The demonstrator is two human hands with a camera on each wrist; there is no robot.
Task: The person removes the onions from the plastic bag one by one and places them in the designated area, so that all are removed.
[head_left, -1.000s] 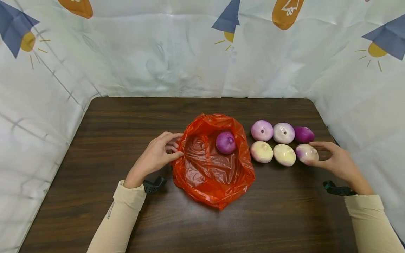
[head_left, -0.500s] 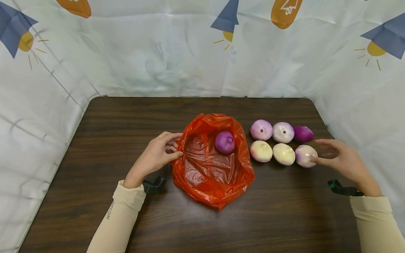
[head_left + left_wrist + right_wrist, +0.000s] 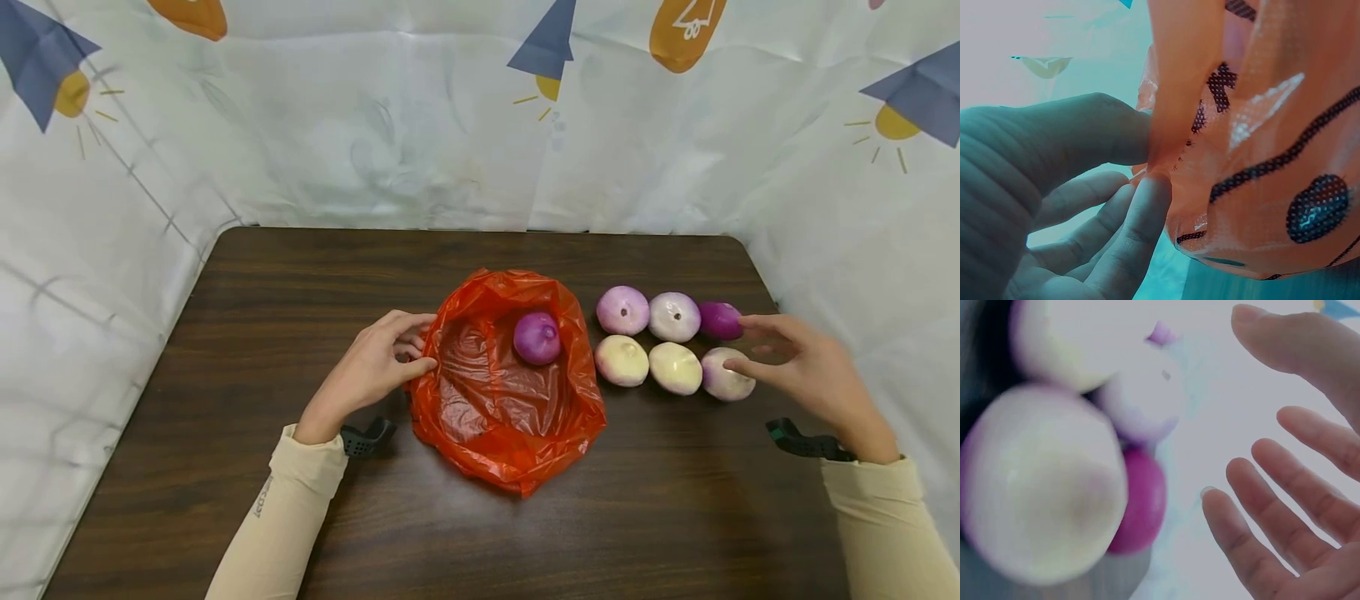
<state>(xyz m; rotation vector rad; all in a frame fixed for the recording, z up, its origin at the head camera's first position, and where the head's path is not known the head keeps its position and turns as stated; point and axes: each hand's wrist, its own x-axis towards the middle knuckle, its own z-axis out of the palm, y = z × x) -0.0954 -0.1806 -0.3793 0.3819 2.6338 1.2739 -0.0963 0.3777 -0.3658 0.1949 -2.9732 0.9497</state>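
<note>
A red plastic bag stands with its mouth spread wide, and one purple onion lies inside it. My left hand pinches the bag's left rim between thumb and forefinger. On the right, my right hand is held with fingers apart beside the end of two rows of onions. Nearest to it are a pale onion in the front row and a dark purple onion behind it. In the right wrist view the fingers hold nothing.
Several more onions sit between the bag and my right hand: two purple-white ones behind, two cream ones in front. They stand close to the bag's right side. A patterned white cloth surrounds the dark wooden table.
My right hand has let go of the pale onion at the front row's right end, drawn off to the right, then come closer to the dark purple onion. My left hand stays on the bag.
</note>
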